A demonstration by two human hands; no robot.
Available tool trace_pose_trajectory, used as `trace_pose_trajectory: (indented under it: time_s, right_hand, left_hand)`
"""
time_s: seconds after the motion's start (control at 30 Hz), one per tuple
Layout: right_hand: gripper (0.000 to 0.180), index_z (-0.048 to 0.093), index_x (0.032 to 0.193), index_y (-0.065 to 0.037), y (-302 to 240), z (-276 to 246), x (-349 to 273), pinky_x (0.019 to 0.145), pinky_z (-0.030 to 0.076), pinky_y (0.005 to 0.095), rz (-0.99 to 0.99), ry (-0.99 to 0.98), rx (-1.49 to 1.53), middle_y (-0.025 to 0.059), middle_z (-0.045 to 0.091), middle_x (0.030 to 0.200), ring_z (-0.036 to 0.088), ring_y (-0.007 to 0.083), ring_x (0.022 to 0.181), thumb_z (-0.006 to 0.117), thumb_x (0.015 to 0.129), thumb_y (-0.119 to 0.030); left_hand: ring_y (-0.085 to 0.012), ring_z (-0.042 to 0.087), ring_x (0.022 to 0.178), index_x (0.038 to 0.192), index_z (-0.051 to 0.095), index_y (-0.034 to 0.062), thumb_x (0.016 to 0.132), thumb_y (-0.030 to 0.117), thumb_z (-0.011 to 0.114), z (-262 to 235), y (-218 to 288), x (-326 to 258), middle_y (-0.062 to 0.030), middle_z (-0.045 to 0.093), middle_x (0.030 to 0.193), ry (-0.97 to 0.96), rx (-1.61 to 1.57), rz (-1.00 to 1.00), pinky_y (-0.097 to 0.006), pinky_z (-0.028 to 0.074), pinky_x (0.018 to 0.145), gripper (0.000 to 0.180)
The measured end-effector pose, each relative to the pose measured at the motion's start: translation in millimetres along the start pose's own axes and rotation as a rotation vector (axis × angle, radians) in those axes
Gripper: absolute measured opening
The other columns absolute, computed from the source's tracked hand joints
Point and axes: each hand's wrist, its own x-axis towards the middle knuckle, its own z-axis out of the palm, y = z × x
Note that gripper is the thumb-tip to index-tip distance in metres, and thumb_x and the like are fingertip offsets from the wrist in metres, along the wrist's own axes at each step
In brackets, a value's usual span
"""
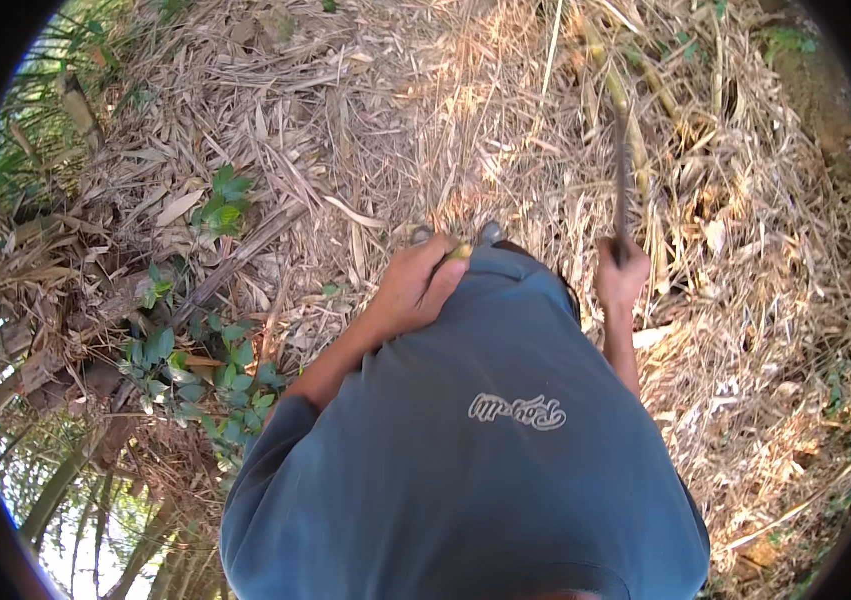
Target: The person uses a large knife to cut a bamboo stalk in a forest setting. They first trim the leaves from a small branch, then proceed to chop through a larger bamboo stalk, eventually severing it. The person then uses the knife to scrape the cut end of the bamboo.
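Sunlight dapples the leaf litter (366,120), the lower left glares white, and the fisheye rim falls black.

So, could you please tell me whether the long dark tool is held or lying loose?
Held: the right hand is closed around the near end of the long dark tool.

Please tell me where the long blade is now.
In the head view, the long blade is right of centre, held in the right hand, with dry leaves behind it.
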Motion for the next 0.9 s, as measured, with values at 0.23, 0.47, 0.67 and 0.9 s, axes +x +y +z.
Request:
trace_pose_trajectory:
  time_s: [0.23,0.47,0.67,0.9]
  right_hand:
    - [0.017,0.054,0.064,-0.007,-107,31,-9,0.053,0.045,0.0376,-0.98,-0.102,0.109,0.0079,0.053,0.058,0.058,0.026,0.056,0.068,0.06,-0.015]
    - [0.021,0.055,0.068,-0.008,-123,32,-12,0.056,0.047,0.0373,-1.104,-0.179,0.106,0.0065,0.056,0.061,0.06,0.0265,0.058,0.07,0.06,-0.019]
    - [0.02,0.054,0.068,-0.008,-129,37,-8,0.056,0.047,0.0373,-1.12,-0.224,0.12,0.0065,0.056,0.062,0.06,0.0267,0.058,0.07,0.061,-0.018]
    - [0.018,0.054,0.068,-0.008,-132,40,-6,0.054,0.046,0.0374,-1.128,-0.271,0.109,0.0062,0.056,0.062,0.06,0.0261,0.057,0.069,0.061,-0.018]
  left_hand:
    - [-0.014,0.059,0.072,0.097,0.057,0.0051,0.096,0.022,0.059,7,-35,26,-0.0071,0.062,0.081,-0.046,-0.009,-0.035,-0.03,0.046,0.063,0.017]
    - [-0.016,0.061,0.07,0.099,0.058,0.0074,0.087,0.025,0.068,4,-24,26,-0.0076,0.064,0.077,-0.18,-0.207,-0.327,-0.034,0.046,0.063,0.024]
    - [-0.0221,0.063,0.064,0.097,0.057,0.0059,0.085,0.022,0.068,2,-23,29,-0.009,0.061,0.075,-0.153,-0.149,-0.14,-0.035,0.046,0.061,0.023]
    - [-0.0227,0.062,0.062,0.104,0.058,0.0051,0.085,0.02,0.068,0,-23,35,-0.0089,0.061,0.074,-0.152,-0.086,-0.029,-0.033,0.047,0.059,0.026]
